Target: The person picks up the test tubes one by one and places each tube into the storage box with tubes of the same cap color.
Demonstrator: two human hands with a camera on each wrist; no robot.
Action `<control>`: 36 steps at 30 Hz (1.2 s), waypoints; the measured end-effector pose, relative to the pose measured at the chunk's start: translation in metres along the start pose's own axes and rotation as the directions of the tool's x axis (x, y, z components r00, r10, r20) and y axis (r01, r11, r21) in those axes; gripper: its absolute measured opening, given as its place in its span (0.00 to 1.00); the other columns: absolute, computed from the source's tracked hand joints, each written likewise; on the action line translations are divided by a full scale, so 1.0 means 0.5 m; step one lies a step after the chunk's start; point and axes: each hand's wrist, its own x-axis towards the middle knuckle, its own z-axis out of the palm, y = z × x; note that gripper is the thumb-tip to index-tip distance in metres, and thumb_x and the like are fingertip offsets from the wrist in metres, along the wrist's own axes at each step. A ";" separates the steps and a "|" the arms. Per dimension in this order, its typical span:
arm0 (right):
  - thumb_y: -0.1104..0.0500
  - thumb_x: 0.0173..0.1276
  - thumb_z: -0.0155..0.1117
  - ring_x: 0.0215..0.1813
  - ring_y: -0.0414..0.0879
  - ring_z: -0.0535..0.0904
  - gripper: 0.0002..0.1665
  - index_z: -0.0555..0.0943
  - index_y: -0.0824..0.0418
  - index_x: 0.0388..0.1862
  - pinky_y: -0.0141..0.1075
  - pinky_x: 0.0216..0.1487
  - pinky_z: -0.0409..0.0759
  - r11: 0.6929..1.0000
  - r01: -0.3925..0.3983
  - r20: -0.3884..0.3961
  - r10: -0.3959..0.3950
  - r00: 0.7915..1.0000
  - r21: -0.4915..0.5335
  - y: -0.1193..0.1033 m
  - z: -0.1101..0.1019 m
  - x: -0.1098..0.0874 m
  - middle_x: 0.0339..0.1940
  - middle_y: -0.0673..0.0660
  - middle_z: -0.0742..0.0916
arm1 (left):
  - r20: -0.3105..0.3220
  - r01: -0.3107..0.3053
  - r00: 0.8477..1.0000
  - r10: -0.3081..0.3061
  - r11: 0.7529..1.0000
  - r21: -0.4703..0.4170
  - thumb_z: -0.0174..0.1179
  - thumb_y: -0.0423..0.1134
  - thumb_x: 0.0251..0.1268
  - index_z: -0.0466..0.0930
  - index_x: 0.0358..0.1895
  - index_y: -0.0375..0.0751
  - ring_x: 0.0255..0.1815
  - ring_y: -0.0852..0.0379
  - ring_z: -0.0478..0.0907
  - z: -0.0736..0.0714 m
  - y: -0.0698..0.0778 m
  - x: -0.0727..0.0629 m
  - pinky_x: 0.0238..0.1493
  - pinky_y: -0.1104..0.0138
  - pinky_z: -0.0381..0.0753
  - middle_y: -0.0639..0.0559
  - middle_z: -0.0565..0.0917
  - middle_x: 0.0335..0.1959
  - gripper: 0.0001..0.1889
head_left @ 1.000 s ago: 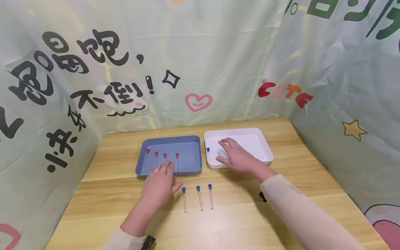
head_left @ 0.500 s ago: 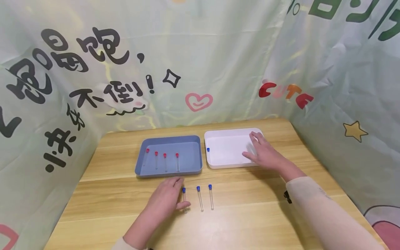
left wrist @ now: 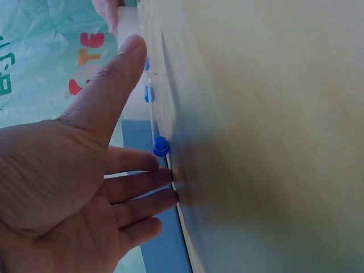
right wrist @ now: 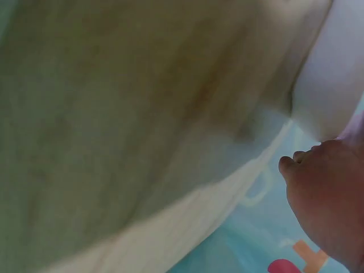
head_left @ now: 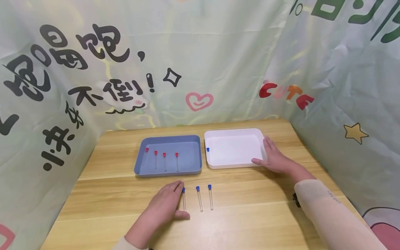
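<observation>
My left hand (head_left: 165, 201) is low over the table, beside the leftmost of three blue-capped test tubes. That test tube (head_left: 184, 201) lies between its thumb and straight fingers, ungripped, as the left wrist view also shows with its blue cap (left wrist: 161, 146) near the fingers. The middle tube (head_left: 200, 199) and the right tube (head_left: 210, 198) lie alongside. At the right end of the white tray (head_left: 234, 164) is my right hand (head_left: 276, 161), fingers straight along the outside and thumb at the front corner. One blue cap (head_left: 207, 149) shows at the tray's left wall.
A blue-grey tray (head_left: 187, 144) stands left of the white one, holding several red-capped test tubes (head_left: 165, 163). Both trays sit toward the back of the wooden table (head_left: 243, 215). Printed cloth (head_left: 231, 69) hangs behind and at the sides.
My right hand has moved rightward from over the white tray to its right end. My left hand has come back from the blue-grey tray to the leftmost blue-capped tube.
</observation>
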 end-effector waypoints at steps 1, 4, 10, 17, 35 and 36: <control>0.27 0.74 0.66 0.91 0.75 0.34 0.79 0.30 0.76 0.87 0.73 0.88 0.45 1.000 -0.002 0.004 0.002 1.000 0.000 0.002 0.002 0.000 0.90 0.75 0.35 | 0.000 0.000 1.000 0.000 1.000 0.000 0.83 0.66 0.45 0.70 0.78 0.26 0.81 0.31 0.71 0.000 0.001 0.000 0.84 0.43 0.70 0.31 0.73 0.80 0.62; 0.26 0.74 0.65 0.91 0.75 0.33 0.79 0.29 0.76 0.87 0.73 0.88 0.45 1.000 -0.010 0.012 0.010 1.000 0.000 0.005 0.006 0.000 0.90 0.76 0.34 | 0.000 -0.002 1.000 0.002 1.000 0.009 0.83 0.66 0.44 0.71 0.77 0.26 0.81 0.31 0.71 0.000 0.003 0.000 0.84 0.43 0.70 0.31 0.73 0.80 0.62; 0.25 0.73 0.65 0.91 0.75 0.33 0.81 0.29 0.78 0.86 0.73 0.87 0.45 1.000 -0.013 0.017 0.014 1.000 -0.019 0.007 0.007 0.000 0.89 0.78 0.35 | 0.007 0.000 1.000 -0.001 0.999 0.049 0.82 0.67 0.43 0.72 0.76 0.26 0.81 0.33 0.71 0.003 0.010 0.001 0.85 0.43 0.69 0.30 0.73 0.79 0.61; 0.25 0.72 0.66 0.91 0.75 0.33 0.81 0.30 0.78 0.86 0.73 0.88 0.45 0.999 -0.021 0.006 0.021 1.000 -0.031 0.010 0.006 0.001 0.89 0.78 0.37 | -0.017 -0.005 1.000 0.006 0.997 0.072 0.84 0.64 0.43 0.75 0.72 0.26 0.80 0.33 0.73 0.006 0.018 0.002 0.84 0.44 0.71 0.29 0.75 0.77 0.58; 0.24 0.71 0.66 0.91 0.75 0.32 0.82 0.30 0.78 0.86 0.73 0.88 0.43 0.999 -0.025 0.007 0.025 1.000 -0.023 0.011 0.015 0.009 0.89 0.78 0.36 | 0.008 0.025 1.000 -0.026 0.997 0.078 0.84 0.63 0.45 0.77 0.71 0.25 0.78 0.34 0.76 -0.005 0.019 0.005 0.81 0.45 0.75 0.30 0.77 0.77 0.55; 0.24 0.71 0.66 0.91 0.75 0.32 0.82 0.30 0.79 0.86 0.73 0.88 0.43 0.999 -0.026 0.007 0.026 1.000 -0.022 0.011 0.015 0.009 0.89 0.78 0.36 | 0.007 0.024 1.000 -0.025 0.997 0.076 0.84 0.63 0.45 0.77 0.71 0.25 0.78 0.34 0.76 -0.005 0.019 0.006 0.81 0.45 0.75 0.30 0.77 0.77 0.55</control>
